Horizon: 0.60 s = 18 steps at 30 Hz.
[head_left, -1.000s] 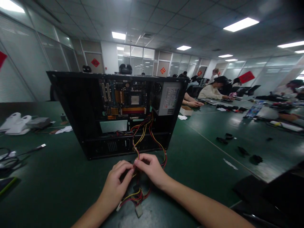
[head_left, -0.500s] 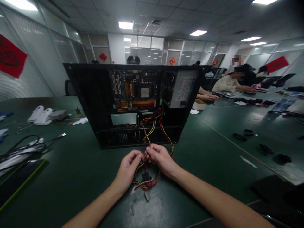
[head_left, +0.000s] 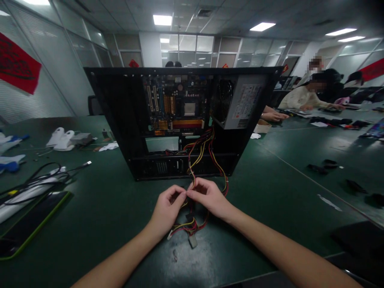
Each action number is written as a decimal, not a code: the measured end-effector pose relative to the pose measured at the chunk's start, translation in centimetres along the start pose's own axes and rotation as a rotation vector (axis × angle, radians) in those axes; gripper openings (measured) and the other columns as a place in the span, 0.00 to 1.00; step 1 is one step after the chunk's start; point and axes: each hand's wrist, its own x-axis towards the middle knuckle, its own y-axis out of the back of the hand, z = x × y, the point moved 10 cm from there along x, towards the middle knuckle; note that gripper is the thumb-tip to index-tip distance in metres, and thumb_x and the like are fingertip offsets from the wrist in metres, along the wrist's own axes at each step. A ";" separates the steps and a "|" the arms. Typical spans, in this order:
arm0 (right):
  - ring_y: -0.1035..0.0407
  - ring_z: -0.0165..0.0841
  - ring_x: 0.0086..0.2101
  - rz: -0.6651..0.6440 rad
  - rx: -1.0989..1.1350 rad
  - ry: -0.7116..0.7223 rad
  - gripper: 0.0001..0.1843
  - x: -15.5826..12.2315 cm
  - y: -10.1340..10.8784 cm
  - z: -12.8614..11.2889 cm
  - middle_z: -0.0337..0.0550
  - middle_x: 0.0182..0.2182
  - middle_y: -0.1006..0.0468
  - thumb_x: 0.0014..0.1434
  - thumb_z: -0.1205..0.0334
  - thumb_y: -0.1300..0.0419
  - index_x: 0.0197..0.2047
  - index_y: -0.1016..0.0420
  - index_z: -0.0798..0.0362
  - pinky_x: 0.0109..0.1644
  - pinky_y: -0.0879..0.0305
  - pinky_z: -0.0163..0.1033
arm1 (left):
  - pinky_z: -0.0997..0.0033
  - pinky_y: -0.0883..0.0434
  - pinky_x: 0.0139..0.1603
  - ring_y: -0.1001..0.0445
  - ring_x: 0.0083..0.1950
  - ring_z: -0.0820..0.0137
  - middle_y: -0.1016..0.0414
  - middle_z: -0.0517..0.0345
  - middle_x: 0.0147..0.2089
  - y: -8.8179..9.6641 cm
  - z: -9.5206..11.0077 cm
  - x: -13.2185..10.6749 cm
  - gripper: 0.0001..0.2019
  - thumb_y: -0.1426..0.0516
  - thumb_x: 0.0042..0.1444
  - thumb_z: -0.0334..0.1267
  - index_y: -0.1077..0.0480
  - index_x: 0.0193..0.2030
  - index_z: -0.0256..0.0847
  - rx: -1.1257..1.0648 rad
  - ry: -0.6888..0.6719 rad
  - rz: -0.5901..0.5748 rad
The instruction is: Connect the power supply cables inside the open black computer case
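An open black computer case stands before me, its motherboard and silver power supply showing. Red, yellow and black power cables run from it down to the table. Just in front of the case, my right hand pinches a cable strand between thumb and fingers. My left hand is closed against it, thumb and fingertips on the same cables; the exact spot is hidden by the fingers. Below both hands lie looped wire ends with a pale connector and a dark connector.
At left on the green table lie a green-edged phone, black cords and white objects. Black pieces are scattered at right. Beyond the case, another person's hands rest near a small box.
The view has shifted slightly, and the case appears higher and larger. My fingertips have come together on the cables, which stay in my hands.
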 end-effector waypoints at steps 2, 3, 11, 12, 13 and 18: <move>0.34 0.29 0.29 -0.004 -0.012 -0.001 0.19 0.0 0.0 0.0 0.37 0.27 0.26 0.51 0.46 0.31 0.31 0.28 0.53 0.36 0.36 0.36 | 0.73 0.35 0.36 0.33 0.33 0.72 0.29 0.59 0.31 0.4 0.0 0.0 0.14 0.41 0.58 0.47 0.29 0.32 0.36 -0.015 -0.009 0.026; 0.34 0.29 0.28 -0.009 -0.023 -0.004 0.20 0.1 0.1 0.0 0.37 0.27 0.26 0.51 0.45 0.31 0.31 0.29 0.53 0.36 0.36 0.36 | 0.73 0.35 0.37 0.32 0.34 0.71 0.29 0.59 0.31 0.5 0.0 0.0 0.15 0.41 0.58 0.48 0.29 0.32 0.36 -0.032 -0.015 0.037; 0.35 0.28 0.27 -0.031 -0.048 0.002 0.20 0.3 0.5 0.1 0.37 0.27 0.27 0.53 0.45 0.32 0.34 0.26 0.53 0.34 0.37 0.35 | 0.73 0.35 0.37 0.33 0.34 0.71 0.29 0.59 0.31 0.2 0.0 0.0 0.15 0.39 0.58 0.48 0.29 0.31 0.36 -0.097 0.012 0.000; 0.34 0.28 0.28 -0.039 -0.039 0.008 0.19 0.2 0.4 0.0 0.37 0.28 0.26 0.53 0.45 0.32 0.36 0.25 0.53 0.34 0.36 0.35 | 0.73 0.35 0.37 0.33 0.34 0.71 0.29 0.59 0.30 0.2 0.0 0.0 0.15 0.39 0.57 0.48 0.29 0.31 0.36 -0.093 0.019 -0.002; 0.34 0.28 0.29 -0.049 -0.033 0.013 0.19 0.1 0.3 -0.1 0.38 0.29 0.25 0.53 0.46 0.32 0.37 0.24 0.53 0.34 0.36 0.35 | 0.73 0.35 0.36 0.33 0.33 0.72 0.29 0.59 0.30 0.1 -0.1 0.0 0.15 0.39 0.57 0.48 0.29 0.31 0.36 -0.090 0.021 -0.002; 0.35 0.27 0.27 -0.028 -0.074 0.032 0.17 0.0 0.6 -0.6 0.38 0.27 0.25 0.54 0.47 0.33 0.36 0.22 0.54 0.32 0.37 0.34 | 0.73 0.33 0.38 0.30 0.35 0.71 0.26 0.57 0.32 0.0 -0.3 0.1 0.14 0.38 0.56 0.47 0.26 0.34 0.36 -0.100 0.033 -0.001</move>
